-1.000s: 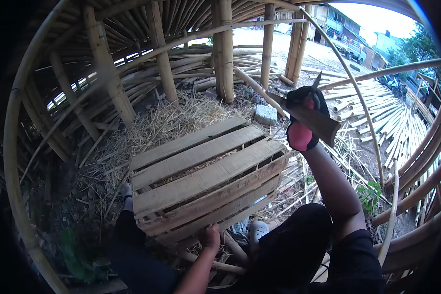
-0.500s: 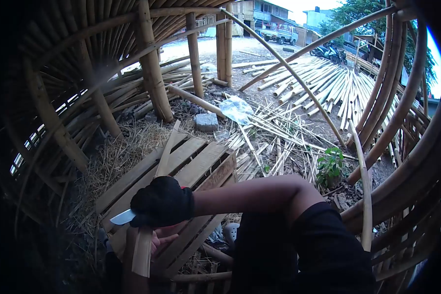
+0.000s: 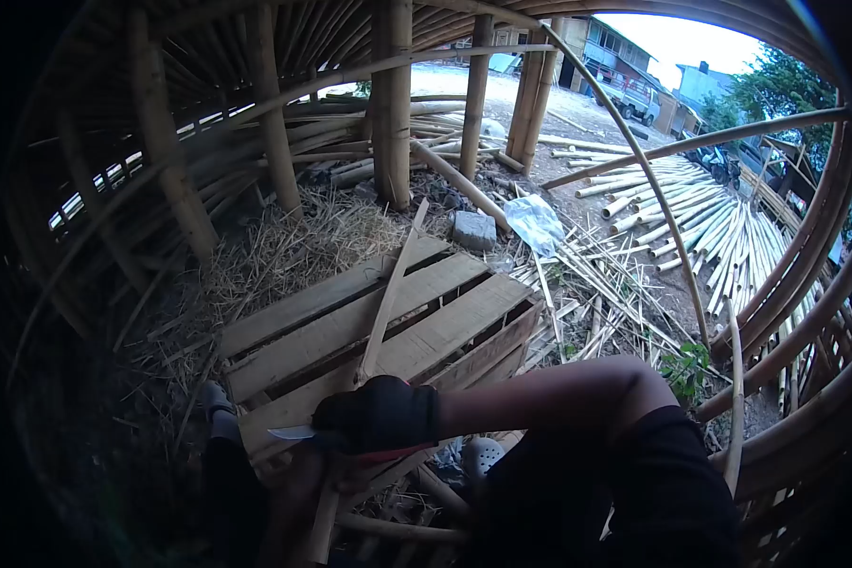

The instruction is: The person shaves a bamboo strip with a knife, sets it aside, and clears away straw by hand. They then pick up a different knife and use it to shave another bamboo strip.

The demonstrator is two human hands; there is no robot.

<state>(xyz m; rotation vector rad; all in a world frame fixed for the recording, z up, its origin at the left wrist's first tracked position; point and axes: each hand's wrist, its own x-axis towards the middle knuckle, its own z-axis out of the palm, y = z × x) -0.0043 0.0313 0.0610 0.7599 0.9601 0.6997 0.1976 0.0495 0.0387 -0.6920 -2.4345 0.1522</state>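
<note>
My right hand [image 3: 377, 415], in a black glove, is closed round a knife whose pale blade [image 3: 292, 433] sticks out to the left. A long flat bamboo strip [image 3: 395, 289] passes under the glove, from over the wooden pallet [image 3: 360, 317] down to the bottom edge. Its lower part shows below the glove. My left hand [image 3: 314, 478], bare and in shadow, is just under the glove beside the strip. Its fingers are dark and blurred, so their hold cannot be made out.
A grey block [image 3: 474, 231] and a clear plastic bag [image 3: 534, 225] lie behind the pallet. Bamboo offcuts [image 3: 601, 293] litter the ground at right, with long poles [image 3: 691, 213] beyond. Upright bamboo posts [image 3: 391, 114] stand ahead. A shoe [image 3: 484, 455] shows below the pallet.
The view has turned left, so the scene sits further right. My gloved hand and knife appear lower and further right in view, and less of the blade and of my left hand shows.
</note>
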